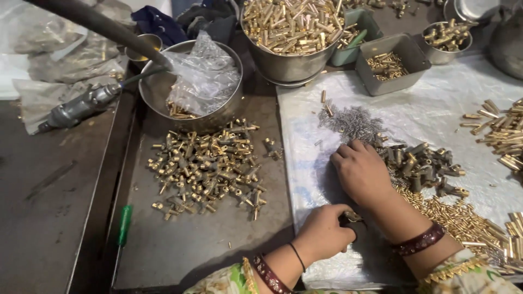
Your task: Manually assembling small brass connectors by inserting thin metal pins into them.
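Small dark fitting (351,218) sits pinched in the left hand (322,233), low centre of the bench (207,245), on the white plastic sheet (436,109). Going big to small: bench w/ dark metal tray, sheet over its right half, big steel bowl of brass tubes (289,32) at the back, steel bowl w/ a plastic bag (190,81) beside it, grey bin (389,62) of small brass bits. Then the loose heap of brass T-fittings (210,169) left of the sheet, dark fittings pile (425,166) right of the hands, brass pins (457,218) below that, tiny springs (351,122) at the top of the sheet.

Right hand (362,174) lies palm down, fingers curled at the edge of the springs; can't tell if it has one gripped. Left hand is clenched round the fitting.

Judgement: best to keep the fitting steady & its opening facing up, pick one spring only, since they tangle easily.
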